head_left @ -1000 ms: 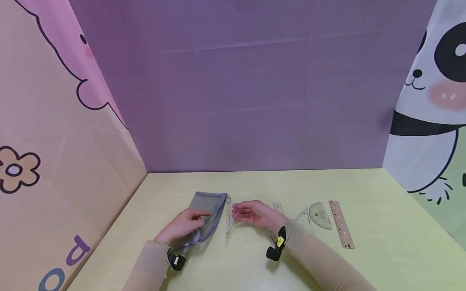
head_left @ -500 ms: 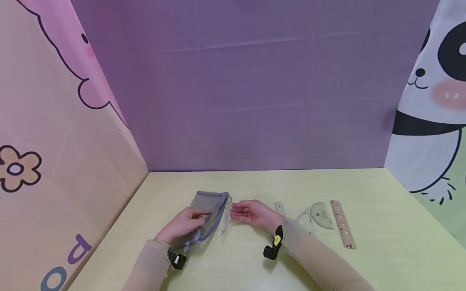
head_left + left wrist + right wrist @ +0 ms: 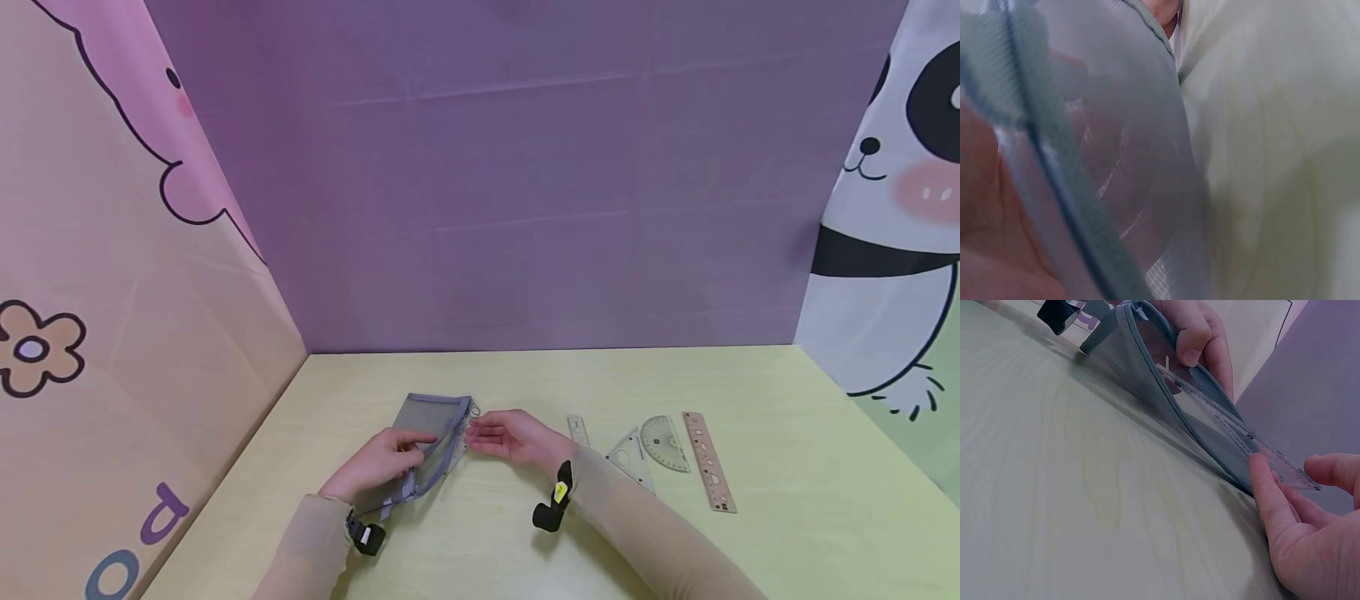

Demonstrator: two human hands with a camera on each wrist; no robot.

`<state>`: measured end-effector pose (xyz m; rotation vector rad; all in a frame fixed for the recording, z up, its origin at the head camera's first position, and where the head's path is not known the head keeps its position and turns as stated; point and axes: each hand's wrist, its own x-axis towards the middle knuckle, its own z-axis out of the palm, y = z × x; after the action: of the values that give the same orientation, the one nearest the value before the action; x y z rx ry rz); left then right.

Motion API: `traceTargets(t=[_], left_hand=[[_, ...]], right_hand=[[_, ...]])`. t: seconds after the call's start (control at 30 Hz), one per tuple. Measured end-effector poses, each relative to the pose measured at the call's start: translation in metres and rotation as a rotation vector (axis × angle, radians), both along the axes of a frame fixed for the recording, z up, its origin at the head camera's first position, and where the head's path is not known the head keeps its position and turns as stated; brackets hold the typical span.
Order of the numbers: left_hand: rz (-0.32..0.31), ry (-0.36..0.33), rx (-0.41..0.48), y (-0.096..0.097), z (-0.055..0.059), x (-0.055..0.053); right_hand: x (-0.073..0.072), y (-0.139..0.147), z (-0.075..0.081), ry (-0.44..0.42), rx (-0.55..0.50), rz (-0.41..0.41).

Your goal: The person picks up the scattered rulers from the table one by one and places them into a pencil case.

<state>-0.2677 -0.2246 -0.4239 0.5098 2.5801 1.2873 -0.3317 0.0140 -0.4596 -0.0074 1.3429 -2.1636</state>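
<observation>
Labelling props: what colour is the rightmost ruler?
Pink; the rightmost ruler shows best in the head view.

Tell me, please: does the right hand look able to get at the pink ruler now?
Probably not straight away: the right hand holds a clear measuring tool at the open pouch. The pink ruler itself lies uncovered.

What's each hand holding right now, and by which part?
Right hand: clear set square, by the end outside the pouch. Left hand: that pouch, by its open rim.
</observation>
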Motion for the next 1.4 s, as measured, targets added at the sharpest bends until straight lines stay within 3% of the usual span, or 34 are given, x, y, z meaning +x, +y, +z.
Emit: traceTargets(t=[0.43,0.53,0.67,0.83,1.4], left_hand=[[-0.005,0.002,-0.002,-0.001,-0.002,0.0],[-0.007,0.005,0.014,0.005,0.012,0.01],[-0.007,0.013,0.017,0.009,0.019,0.015],[-0.003,0.016,0.001,0.002,0.003,0.003],[-0.006,-0.001,0.021,-0.001,0.002,0.001]], right_hand=[[0.001,-0.01,-0.001,0.0,-0.009,0.01],[0.002,-0.012,-0.001,-0.007,-0.012,0.005],[0.002,-0.015,0.0,-0.019,-0.015,-0.018],[0.003,-0.02,0.001,-0.021,-0.01,-0.041],[0.002,-0.039,-0.006,-0.043,-0.024,-0.047]])
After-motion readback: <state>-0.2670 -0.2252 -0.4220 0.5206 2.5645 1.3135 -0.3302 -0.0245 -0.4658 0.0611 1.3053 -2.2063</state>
